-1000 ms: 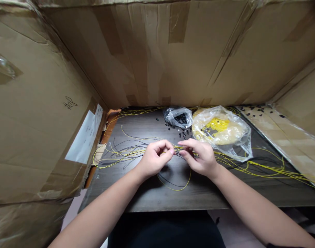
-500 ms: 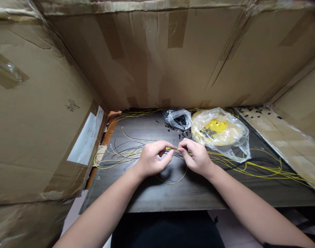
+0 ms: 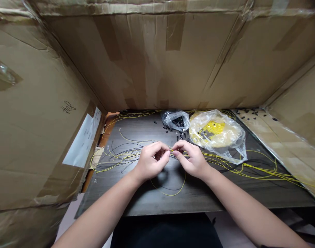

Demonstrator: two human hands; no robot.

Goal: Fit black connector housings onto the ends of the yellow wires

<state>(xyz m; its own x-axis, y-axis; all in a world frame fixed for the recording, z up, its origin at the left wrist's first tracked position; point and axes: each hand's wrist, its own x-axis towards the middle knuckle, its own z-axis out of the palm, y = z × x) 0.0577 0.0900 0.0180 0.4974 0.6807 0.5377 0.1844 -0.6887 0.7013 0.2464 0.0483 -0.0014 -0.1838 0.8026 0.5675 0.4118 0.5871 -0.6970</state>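
My left hand (image 3: 150, 162) and my right hand (image 3: 190, 159) meet over the middle of a dark wooden table (image 3: 193, 198). Both pinch thin yellow wire (image 3: 172, 194) between thumb and fingers, fingertips almost touching. A loop of the wire hangs below the hands toward the table's front edge. Loose yellow and black wires (image 3: 118, 155) spread out on the left, and more yellow wires (image 3: 260, 170) trail to the right.
A small clear bag of black parts (image 3: 176, 120) and a larger clear bag with yellow parts (image 3: 216, 132) lie behind the hands. Small black pieces (image 3: 250, 113) are scattered at the back right. Cardboard walls (image 3: 157, 58) enclose the table on three sides.
The hands have come closer together, fingertips nearly touching now. The hanging wire loop has shifted slightly; the view has moved a little.
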